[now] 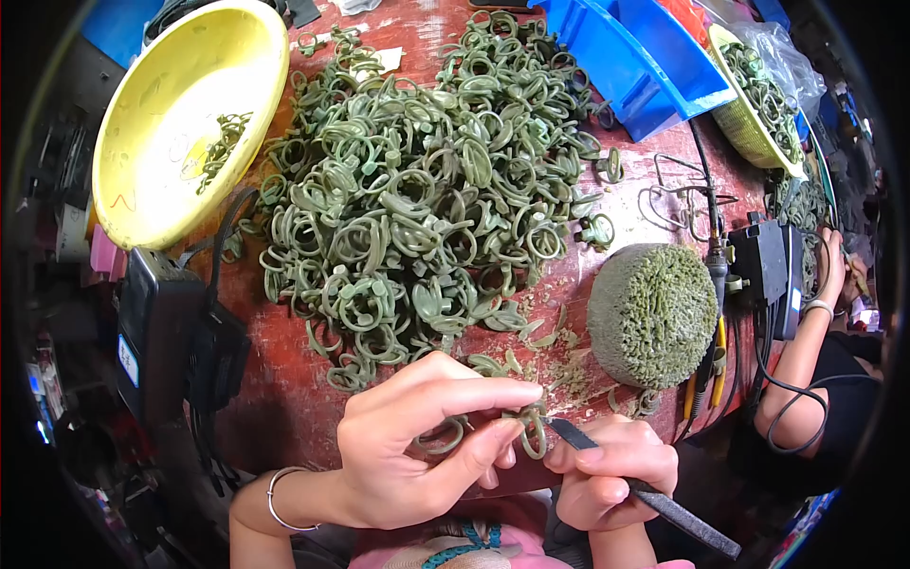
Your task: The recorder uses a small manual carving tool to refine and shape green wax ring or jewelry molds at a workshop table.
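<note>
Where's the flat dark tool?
In the head view, the flat dark tool is in the right hand, lower right, its tip by a green ring in the left hand.

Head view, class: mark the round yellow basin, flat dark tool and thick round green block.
Yellow basin (159, 119): head view, bare inner surface.
Flat dark tool (684, 518): head view, rear section.
Green block (662, 315): head view, textured face.

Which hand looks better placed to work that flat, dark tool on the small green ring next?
Probably the right hand: it grips the flat, dark, bar-shaped tool, whose tip lies close beside the small green ring. The left hand is occupied, pinching that ring between thumb and finger.
</note>
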A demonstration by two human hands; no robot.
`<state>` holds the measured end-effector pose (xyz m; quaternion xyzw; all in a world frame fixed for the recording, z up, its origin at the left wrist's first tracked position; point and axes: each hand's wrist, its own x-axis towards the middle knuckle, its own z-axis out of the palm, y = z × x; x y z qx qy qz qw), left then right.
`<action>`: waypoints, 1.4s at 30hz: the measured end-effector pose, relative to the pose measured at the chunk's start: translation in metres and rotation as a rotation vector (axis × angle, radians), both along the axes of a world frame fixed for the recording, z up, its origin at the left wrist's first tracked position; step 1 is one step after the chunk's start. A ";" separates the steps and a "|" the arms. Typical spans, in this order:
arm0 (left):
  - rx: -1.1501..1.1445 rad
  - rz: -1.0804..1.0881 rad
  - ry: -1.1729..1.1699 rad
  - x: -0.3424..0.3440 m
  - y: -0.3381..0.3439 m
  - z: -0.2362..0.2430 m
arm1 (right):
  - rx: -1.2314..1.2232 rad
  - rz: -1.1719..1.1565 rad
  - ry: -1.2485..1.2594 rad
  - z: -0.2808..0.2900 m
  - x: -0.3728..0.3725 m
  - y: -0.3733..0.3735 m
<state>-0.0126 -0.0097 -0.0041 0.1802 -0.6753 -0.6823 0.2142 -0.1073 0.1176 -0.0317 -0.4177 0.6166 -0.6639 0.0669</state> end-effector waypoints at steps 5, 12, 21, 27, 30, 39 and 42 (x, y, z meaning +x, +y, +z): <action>-0.015 0.009 0.001 -0.001 0.001 -0.001 | 0.042 0.027 0.053 0.002 -0.005 0.003; -0.130 -0.002 -0.062 0.000 0.002 -0.001 | 0.148 0.110 0.170 0.009 -0.009 0.007; 0.028 -0.026 -0.029 -0.001 0.001 0.001 | 0.046 0.175 0.204 0.009 -0.010 0.003; 0.172 -0.034 -0.014 -0.002 0.003 -0.001 | -0.005 0.129 0.159 0.004 -0.009 0.004; 0.163 -0.028 -0.017 -0.002 0.002 -0.001 | 0.032 0.079 0.214 0.004 -0.007 0.005; 0.160 -0.022 -0.020 -0.001 0.002 0.000 | 0.092 0.021 0.204 0.008 -0.007 0.006; 0.157 0.008 -0.015 -0.001 0.003 0.001 | 0.123 0.054 0.206 0.009 -0.008 0.006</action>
